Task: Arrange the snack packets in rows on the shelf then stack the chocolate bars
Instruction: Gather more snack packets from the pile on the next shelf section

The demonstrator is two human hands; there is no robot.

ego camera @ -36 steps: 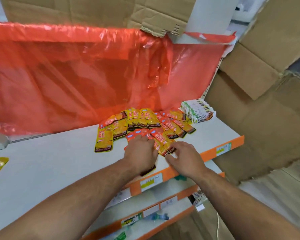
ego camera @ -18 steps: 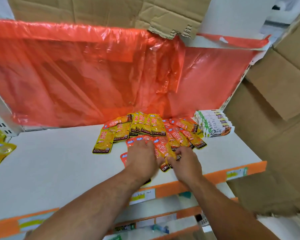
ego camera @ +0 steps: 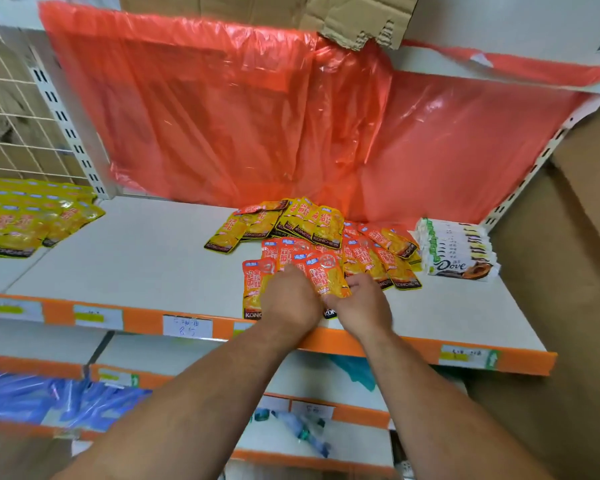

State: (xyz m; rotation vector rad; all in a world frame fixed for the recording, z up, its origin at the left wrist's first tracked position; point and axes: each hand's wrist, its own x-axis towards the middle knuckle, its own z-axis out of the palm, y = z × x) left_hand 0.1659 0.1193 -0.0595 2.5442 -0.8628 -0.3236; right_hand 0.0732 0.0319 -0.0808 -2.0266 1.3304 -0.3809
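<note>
Two hands logged, side by side at the orange-trimmed front edge of the white shelf (ego camera: 136, 258), at 6 o'clock of the packet pile.

1. Left hand (ego camera: 288, 299): back up, lying on the orange snack packets (ego camera: 364, 258). Its fingertips run under the front packet (ego camera: 326, 278), so I cannot tell its grip.
2. Right hand (ego camera: 362, 306): grip narrow, fingers curled, pinching the lower edge of that same front packet, which is lifted slightly over the others.
3. Orange snack packets: a loose, overlapping fan, labels up, spreading from the hands toward 1 o'clock. I cannot count them reliably.
4. Yellow snack packets (ego camera: 305, 220): a second overlapping cluster at 12 o'clock from the hands, touching the orange ones, close to the back of the shelf.
5. Dove chocolate bars (ego camera: 458, 251): several, lying staggered in one low stack at 2 o'clock from the hands, just beside the orange fan.
6. Red plastic sheet (ego camera: 222, 116): hangs across the back of the bay, torn cardboard (ego camera: 354, 19) above it.
7. More yellow packets (ego camera: 25, 220): on the neighbouring shelf at 9 o'clock, well apart from the pile.
8. Price label (ego camera: 187, 326): handwritten, on the front strip at 7 o'clock.
9. Blue packets (ego camera: 49, 400): on a lower shelf, blurred.
</note>
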